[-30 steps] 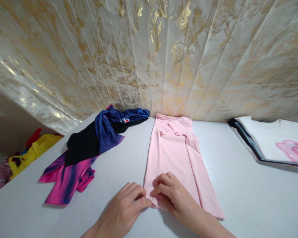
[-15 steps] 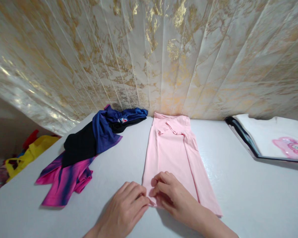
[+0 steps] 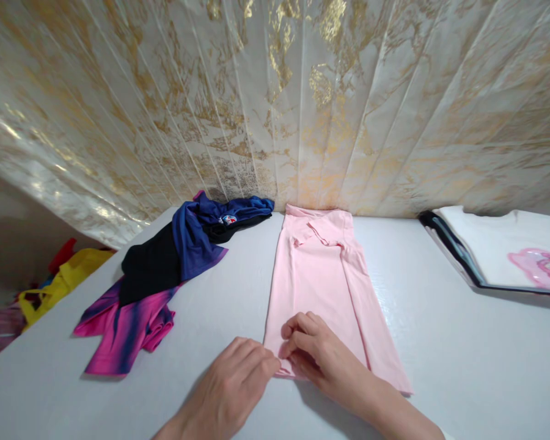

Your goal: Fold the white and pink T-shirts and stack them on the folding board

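Observation:
A pink T-shirt (image 3: pixel 323 281) lies face down on the white table, its sides and sleeves folded in over the middle and its hem toward me. At the hem's left corner, the fingers of my left hand (image 3: pixel 238 382) are closed on the cloth. My right hand (image 3: pixel 318 354) rests just right of it over the lower part of the shirt, fingers curled together at the same corner. Its fingertips are partly hidden, but they appear to pinch the pink fabric.
Left on the white table (image 3: pixel 201 318) is a loose heap of blue, black and pink clothes (image 3: pixel 151 263). A folded stack topped by a white shirt (image 3: pixel 495 238) sits at the right. A gold-patterned curtain (image 3: pixel 302 110) hangs behind; a yellow item (image 3: pixel 68 275) lies beyond the left edge.
My left fingers have shifted slightly right along the hem corner, and the small fold there looks a little different. The whole view has moved slightly; the other clothes stay in place.

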{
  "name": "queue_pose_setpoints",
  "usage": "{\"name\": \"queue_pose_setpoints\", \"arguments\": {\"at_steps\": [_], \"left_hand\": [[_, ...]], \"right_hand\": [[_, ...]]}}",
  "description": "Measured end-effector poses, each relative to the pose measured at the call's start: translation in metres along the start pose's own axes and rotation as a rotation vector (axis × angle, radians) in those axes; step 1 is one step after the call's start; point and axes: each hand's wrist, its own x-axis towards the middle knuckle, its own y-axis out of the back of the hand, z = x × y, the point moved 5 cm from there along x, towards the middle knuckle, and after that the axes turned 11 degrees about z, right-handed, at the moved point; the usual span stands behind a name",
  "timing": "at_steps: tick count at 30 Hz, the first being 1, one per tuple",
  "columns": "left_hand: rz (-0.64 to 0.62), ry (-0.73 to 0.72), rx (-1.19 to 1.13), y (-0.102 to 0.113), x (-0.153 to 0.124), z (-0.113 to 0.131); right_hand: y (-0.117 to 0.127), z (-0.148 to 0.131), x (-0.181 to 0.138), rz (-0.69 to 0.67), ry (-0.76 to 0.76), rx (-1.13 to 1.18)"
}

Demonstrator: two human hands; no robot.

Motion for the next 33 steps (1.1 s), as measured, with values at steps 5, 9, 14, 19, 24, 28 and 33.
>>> {"name": "queue_pose_setpoints", "arguments": {"at_steps": [5, 9, 14, 19, 24, 28, 33], "left_hand": [[0.012, 0.117, -0.063, 0.005, -0.002, -0.008], [-0.001, 0.172, -0.076, 0.004, -0.004, -0.014], [0.001, 0.168, -0.056, 0.005, -0.004, -0.013], [-0.005, 0.092, -0.064, 0.007, 0.002, -0.003], [0.027, 0.051, -0.063, 0.01, 0.006, 0.004], [0.003, 0.082, -0.118, 0.012, 0.014, 0.001], [-0.053, 0.052, 0.072, -0.002, 0.041, -0.01]], "right_hand": [[0.004, -0.004, -0.001, -0.016, 0.009, -0.023], [0.003, -0.008, -0.002, -0.045, -0.008, -0.042], [-0.002, -0.008, -0.002, -0.103, -0.016, -0.107], [-0.005, -0.002, 0.0, -0.094, -0.066, -0.073], [0.003, -0.012, 0.001, -0.171, -0.063, -0.072], [0.033, -0.019, 0.013, -0.167, -0.013, -0.114], [0.065, 0.011, 0.066, -0.063, 0.01, -0.419]]}}
